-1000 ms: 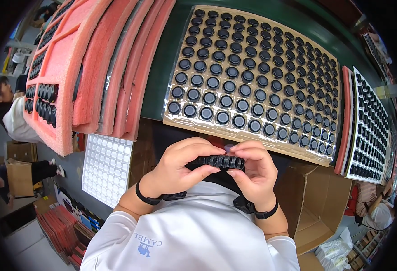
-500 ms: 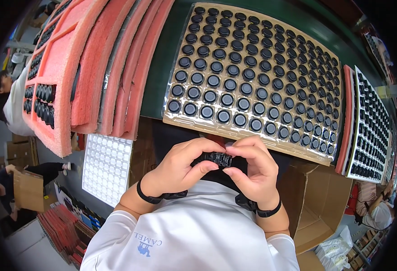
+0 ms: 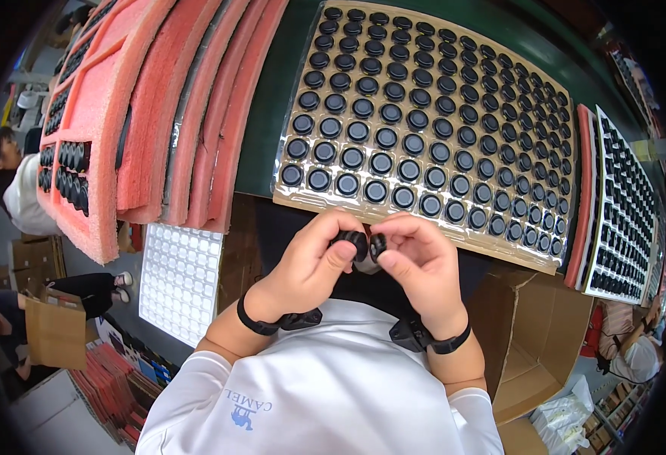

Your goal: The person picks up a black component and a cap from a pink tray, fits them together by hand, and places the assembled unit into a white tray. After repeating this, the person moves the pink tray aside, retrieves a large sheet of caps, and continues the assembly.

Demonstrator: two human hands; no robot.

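Note:
Close to my body, just off the tray's near edge, my two hands face each other. My left hand [image 3: 310, 262] pinches a black ribbed cylindrical part [image 3: 353, 244] between thumb and fingers. A smaller black ring-like piece [image 3: 378, 247] sits in the fingertips of my right hand [image 3: 422, 265]. A narrow gap separates the two pieces. Beyond the hands, a clear plastic tray [image 3: 291, 199] on brown cardboard carries rows of black round parts [image 3: 375, 190], each in its own pocket.
Pink foam trays [image 3: 105, 174] stand stacked at the left, above a white pocketed tray [image 3: 180, 284]. Another white tray [image 3: 613, 250] of black parts lies at the right. An opened cardboard box [image 3: 534, 345] stands below the table's right side. People are in the background.
The black pieces, held together between both hands before, are now apart, one in each hand. Both hands have moved slightly up toward the tray.

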